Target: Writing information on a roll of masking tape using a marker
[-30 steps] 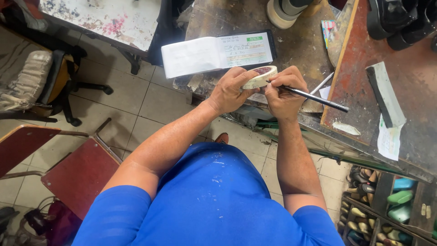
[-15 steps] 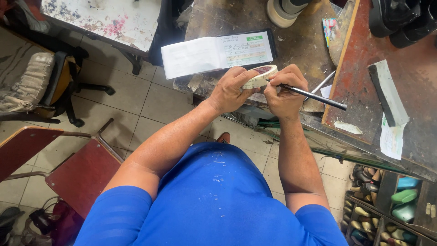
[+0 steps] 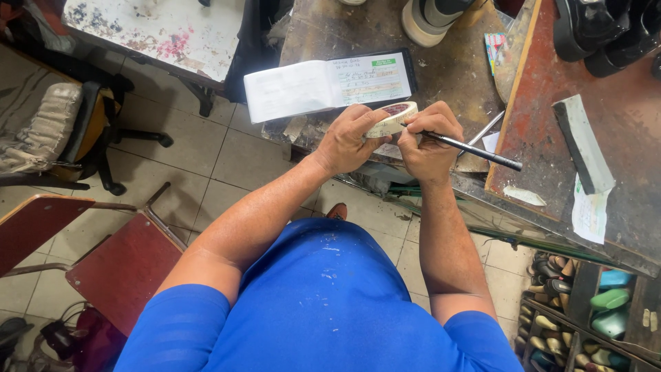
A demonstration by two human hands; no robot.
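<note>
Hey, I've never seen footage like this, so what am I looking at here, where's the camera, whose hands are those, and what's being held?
The camera sits on the person's head and looks straight down, so you see their blue shirt and both arms. The left hand holds a roll of pale tape. The right hand grips a dark pen, its tip at the roll. On the worn workbench lies an open booklet. To the right is a reddish board with shoes on it. A red chair stands at lower left.

We've got the open booklet [image 3: 329, 86] on the surface [image 3: 454, 69] just behind our hands, tape roll [image 3: 392, 118] left of the pen [image 3: 471, 149], shoe [image 3: 434, 17] further back.
</note>
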